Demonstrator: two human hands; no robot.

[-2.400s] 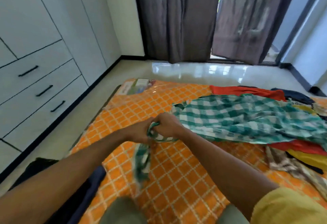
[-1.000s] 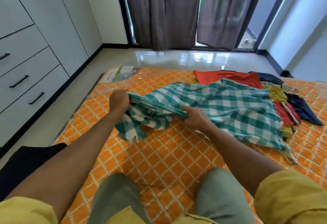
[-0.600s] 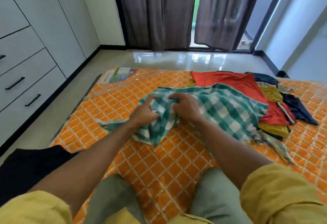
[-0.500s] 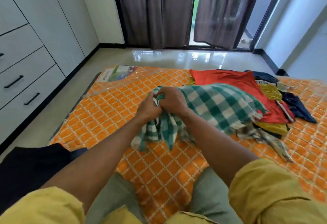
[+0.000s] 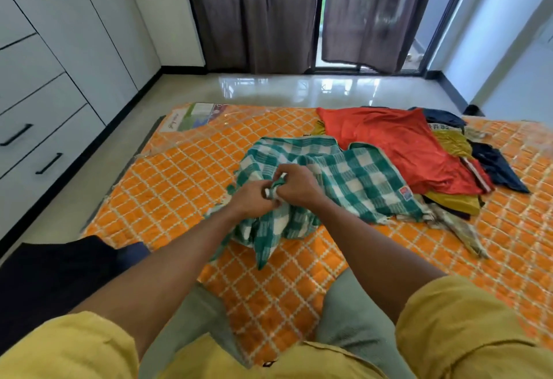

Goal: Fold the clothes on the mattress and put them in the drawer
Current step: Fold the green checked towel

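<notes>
Both hands, left hand and right hand, are now pinching one bunched edge of the checked cloth together mid-mattress, beside the red shirt, after spreading apart earlier, so folding is barely starting.

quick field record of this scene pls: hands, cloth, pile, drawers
left hand: pinches the green-and-white checked cloth
right hand: grip on the same cloth, beside the left
cloth: bunched, part spread on the orange quilted mattress
pile: red garment on top, dark blue garment and mustard-yellow garment at its edges
drawers: white drawers with black handles, closed
</notes>
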